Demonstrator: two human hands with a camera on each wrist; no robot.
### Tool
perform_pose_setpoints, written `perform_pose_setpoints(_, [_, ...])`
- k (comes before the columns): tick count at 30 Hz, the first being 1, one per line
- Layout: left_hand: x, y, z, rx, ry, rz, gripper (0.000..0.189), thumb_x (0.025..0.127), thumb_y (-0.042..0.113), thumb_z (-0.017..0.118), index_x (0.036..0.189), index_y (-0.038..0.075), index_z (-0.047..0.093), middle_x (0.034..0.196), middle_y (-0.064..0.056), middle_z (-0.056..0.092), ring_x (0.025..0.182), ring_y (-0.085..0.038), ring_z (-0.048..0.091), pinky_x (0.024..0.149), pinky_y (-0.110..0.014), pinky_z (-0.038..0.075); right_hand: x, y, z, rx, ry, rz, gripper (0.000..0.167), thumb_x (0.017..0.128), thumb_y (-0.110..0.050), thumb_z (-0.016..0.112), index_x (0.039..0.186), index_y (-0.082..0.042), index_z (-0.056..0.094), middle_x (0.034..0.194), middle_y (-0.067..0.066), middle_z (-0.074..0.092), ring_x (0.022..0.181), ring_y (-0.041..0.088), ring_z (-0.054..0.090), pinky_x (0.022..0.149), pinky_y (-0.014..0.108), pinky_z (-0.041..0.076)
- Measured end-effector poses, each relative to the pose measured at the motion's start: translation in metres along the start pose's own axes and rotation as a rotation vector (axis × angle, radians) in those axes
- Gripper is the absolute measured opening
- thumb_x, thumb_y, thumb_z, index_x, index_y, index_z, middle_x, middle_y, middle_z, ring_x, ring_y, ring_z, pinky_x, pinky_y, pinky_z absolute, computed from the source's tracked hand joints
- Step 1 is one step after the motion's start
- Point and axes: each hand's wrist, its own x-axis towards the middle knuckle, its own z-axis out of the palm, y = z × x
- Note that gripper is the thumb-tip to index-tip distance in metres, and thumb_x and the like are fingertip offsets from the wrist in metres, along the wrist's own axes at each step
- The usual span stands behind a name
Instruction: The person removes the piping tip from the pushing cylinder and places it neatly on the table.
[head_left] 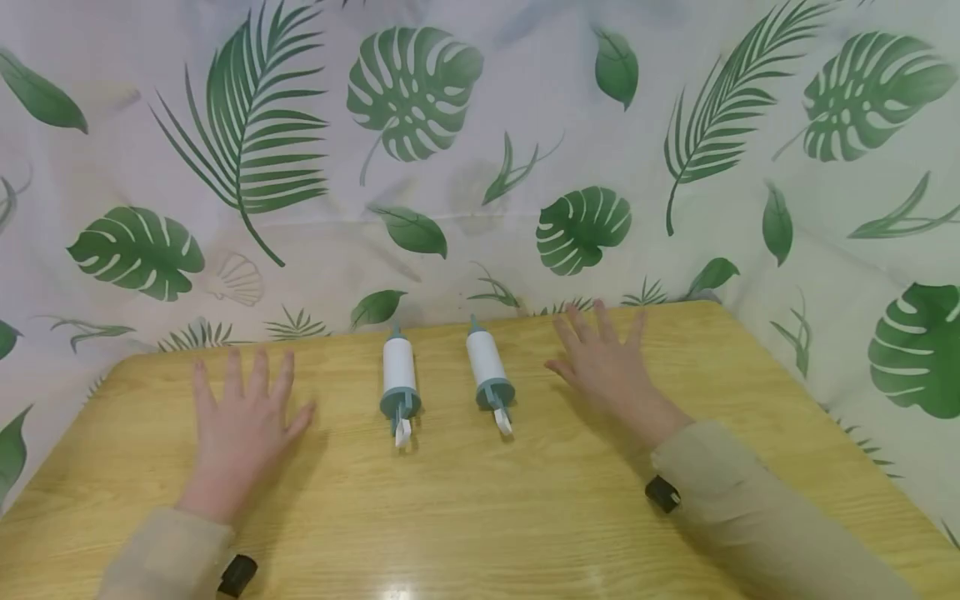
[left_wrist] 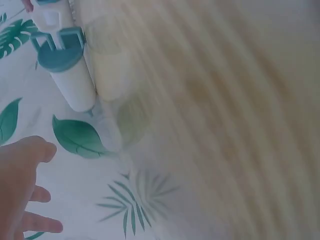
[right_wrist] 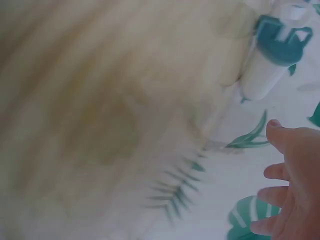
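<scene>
Two syringe-like white tubes lie side by side on the table, the left tube (head_left: pixel 398 365) and the right tube (head_left: pixel 486 357). Each has a teal pointed tip at the far end, and a teal flange with a white end piece at the near end. Left of them, my left hand (head_left: pixel 243 425) is spread with straight fingers and holds nothing. My right hand (head_left: pixel 607 367) is spread likewise on the other side, apart from the tubes. One tube (left_wrist: pixel 74 87) shows beyond the thumb in the left wrist view; a tube (right_wrist: pixel 265 75) also appears in the right wrist view.
The wood-grain table (head_left: pixel 465 517) has rounded far corners. Behind it and along the right side hangs a white cloth (head_left: pixel 510 100) with green leaf prints. Beige sleeves cover both forearms, and a small black device (head_left: pixel 663 494) sits at the right wrist.
</scene>
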Motion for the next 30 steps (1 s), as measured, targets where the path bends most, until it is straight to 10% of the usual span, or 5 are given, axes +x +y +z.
perform_pose_setpoints(13, [0.012, 0.044, -0.012, -0.541, -0.101, -0.104, 0.073, 0.096, 0.052, 0.044, 0.145, 0.0, 0.033, 0.14, -0.028, 0.04, 0.127, -0.048, 0.036, 0.101, -0.063, 0.028, 0.033, -0.066, -0.034, 0.312, -0.01, -0.143, 0.06, 0.098, -0.044, 0.049, 0.143, -0.004, 0.042, 0.149, 0.016, 0.035, 0.138, 0.039, 0.025, 0.109, 0.057, 0.021])
perform_pose_setpoints(20, [0.03, 0.066, -0.012, -0.807, -0.198, -0.112, 0.081, 0.095, 0.053, 0.047, 0.147, -0.005, 0.025, 0.145, -0.029, 0.034, 0.132, -0.045, 0.031, 0.104, -0.058, 0.029, 0.066, -0.104, -0.038, 0.646, -0.184, -0.128, 0.053, 0.101, -0.04, 0.044, 0.144, -0.008, 0.042, 0.146, 0.009, 0.042, 0.133, 0.027, 0.038, 0.108, 0.042, 0.031])
perform_pose_setpoints(30, [0.052, 0.093, -0.003, -0.871, -0.261, -0.171, 0.084, 0.091, 0.051, 0.056, 0.148, -0.002, 0.022, 0.14, -0.032, 0.036, 0.128, -0.046, 0.035, 0.097, -0.058, 0.038, 0.102, -0.134, -0.025, 1.149, -0.395, 0.056, 0.044, 0.103, -0.027, 0.041, 0.139, -0.001, 0.046, 0.14, 0.016, 0.046, 0.125, 0.034, 0.046, 0.094, 0.04, 0.047])
